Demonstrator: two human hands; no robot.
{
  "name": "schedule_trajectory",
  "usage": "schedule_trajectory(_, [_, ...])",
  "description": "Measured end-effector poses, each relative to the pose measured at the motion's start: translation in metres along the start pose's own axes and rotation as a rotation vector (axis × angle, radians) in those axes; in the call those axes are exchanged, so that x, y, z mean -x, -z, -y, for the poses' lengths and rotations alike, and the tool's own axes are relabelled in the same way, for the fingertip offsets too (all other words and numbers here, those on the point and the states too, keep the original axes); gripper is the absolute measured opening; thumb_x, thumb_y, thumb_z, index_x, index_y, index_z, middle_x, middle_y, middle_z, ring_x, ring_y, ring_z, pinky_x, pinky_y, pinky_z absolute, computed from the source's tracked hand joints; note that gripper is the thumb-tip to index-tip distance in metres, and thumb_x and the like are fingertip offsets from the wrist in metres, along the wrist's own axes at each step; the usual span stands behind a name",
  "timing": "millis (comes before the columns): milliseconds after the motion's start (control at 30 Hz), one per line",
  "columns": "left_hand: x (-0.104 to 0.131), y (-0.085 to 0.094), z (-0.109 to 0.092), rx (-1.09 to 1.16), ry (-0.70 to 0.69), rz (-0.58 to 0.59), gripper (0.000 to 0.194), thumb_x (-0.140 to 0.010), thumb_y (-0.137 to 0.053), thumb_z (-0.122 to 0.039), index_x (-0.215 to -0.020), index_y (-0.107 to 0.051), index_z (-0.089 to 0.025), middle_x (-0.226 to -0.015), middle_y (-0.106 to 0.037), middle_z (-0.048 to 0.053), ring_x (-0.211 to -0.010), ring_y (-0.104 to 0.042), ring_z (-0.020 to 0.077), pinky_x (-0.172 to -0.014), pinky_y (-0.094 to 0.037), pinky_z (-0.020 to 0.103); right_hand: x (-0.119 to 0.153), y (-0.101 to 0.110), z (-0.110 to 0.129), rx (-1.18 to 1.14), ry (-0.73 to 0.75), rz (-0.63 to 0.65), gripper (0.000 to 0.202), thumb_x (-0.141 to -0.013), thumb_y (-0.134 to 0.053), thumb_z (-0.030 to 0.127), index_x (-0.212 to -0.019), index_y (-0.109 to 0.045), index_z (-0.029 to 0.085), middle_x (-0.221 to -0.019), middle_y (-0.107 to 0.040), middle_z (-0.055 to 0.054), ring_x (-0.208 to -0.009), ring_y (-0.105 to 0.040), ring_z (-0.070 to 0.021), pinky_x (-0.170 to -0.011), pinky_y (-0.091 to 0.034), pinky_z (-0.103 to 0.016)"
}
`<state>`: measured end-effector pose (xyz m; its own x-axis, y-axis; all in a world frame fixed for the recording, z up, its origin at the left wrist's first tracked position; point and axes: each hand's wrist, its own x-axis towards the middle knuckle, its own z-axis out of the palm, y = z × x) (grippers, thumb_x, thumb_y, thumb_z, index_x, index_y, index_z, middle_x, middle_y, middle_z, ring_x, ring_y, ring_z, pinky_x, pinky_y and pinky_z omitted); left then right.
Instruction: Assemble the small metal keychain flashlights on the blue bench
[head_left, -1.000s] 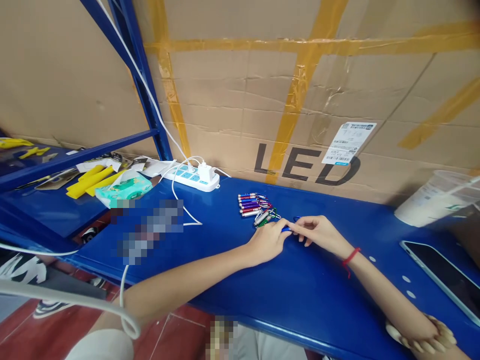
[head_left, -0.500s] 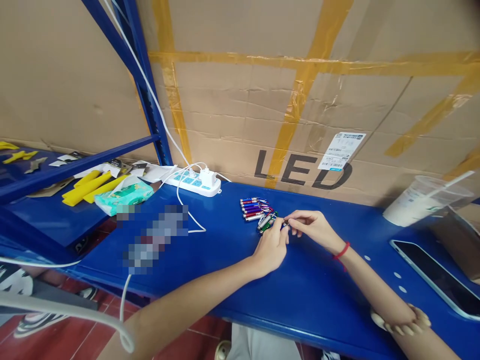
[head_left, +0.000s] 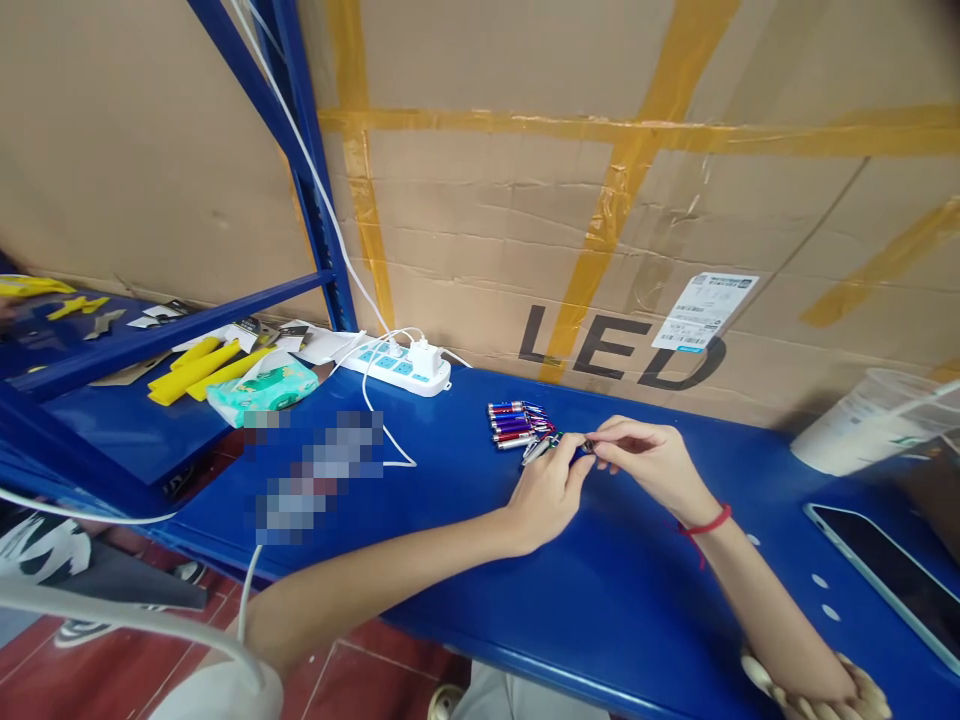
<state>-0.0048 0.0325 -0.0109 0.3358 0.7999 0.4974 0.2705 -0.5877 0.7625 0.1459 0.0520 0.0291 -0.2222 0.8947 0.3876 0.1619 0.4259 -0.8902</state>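
Note:
Several small metallic tubes with clips, in blue, red, purple and silver, lie in a row on the blue tabletop. Just right of them, my left hand is closed around a small dark blue tube, mostly hidden by the fingers. My right hand pinches the dark end of that same tube between thumb and fingertips. A silver tube and part of a green one lie beside my left fingers, partly covered by them.
A white power strip with cables sits at the back. Yellow tubes and a green packet are at the left. A phone and a plastic cup stand right. A large cardboard box rises behind.
The view has shifted slightly, so most things appear a little further right. Both hands remain together at the small tube, and my left hand covers more of the green one.

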Motion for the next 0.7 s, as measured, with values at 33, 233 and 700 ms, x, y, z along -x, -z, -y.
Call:
schedule_trajectory(33, [-0.001, 0.001, -0.001, -0.009, -0.008, 0.018, 0.016, -0.093, -0.031, -0.025, -0.102, -0.044, -0.02, -0.095, -0.059, 0.004, -0.087, -0.057, 0.0168, -0.077, -0.045, 0.028, 0.002, 0.0, 0.0, -0.008, 0.016, -0.011, 0.007, -0.062, -0.074, 0.025, -0.066, -0.071, 0.02, -0.066, -0.062, -0.001, -0.047, -0.056, -0.0078, -0.044, -0.05, -0.018])
schedule_trajectory(233, [0.002, 0.012, 0.001, -0.144, -0.046, 0.129, 0.016, -0.093, -0.034, -0.024, -0.099, -0.048, -0.017, -0.094, -0.058, 0.006, -0.088, -0.055, 0.0184, -0.078, -0.045, 0.03, 0.01, -0.005, 0.002, 0.017, 0.016, 0.0, 0.01, -0.062, -0.075, 0.025, -0.064, -0.069, 0.017, -0.064, -0.061, -0.002, -0.047, -0.056, -0.0095, -0.042, -0.05, -0.019])
schedule_trajectory(700, [0.007, 0.027, 0.016, -0.165, 0.007, 0.278, 0.024, -0.09, -0.035, -0.019, -0.11, -0.048, -0.018, -0.099, -0.061, 0.007, -0.082, -0.06, 0.0177, -0.071, -0.048, 0.027, 0.013, -0.001, -0.003, 0.175, -0.053, 0.128, 0.017, -0.064, -0.073, 0.032, -0.068, -0.071, 0.016, -0.068, -0.062, -0.004, -0.051, -0.057, -0.0106, -0.048, -0.05, -0.022])
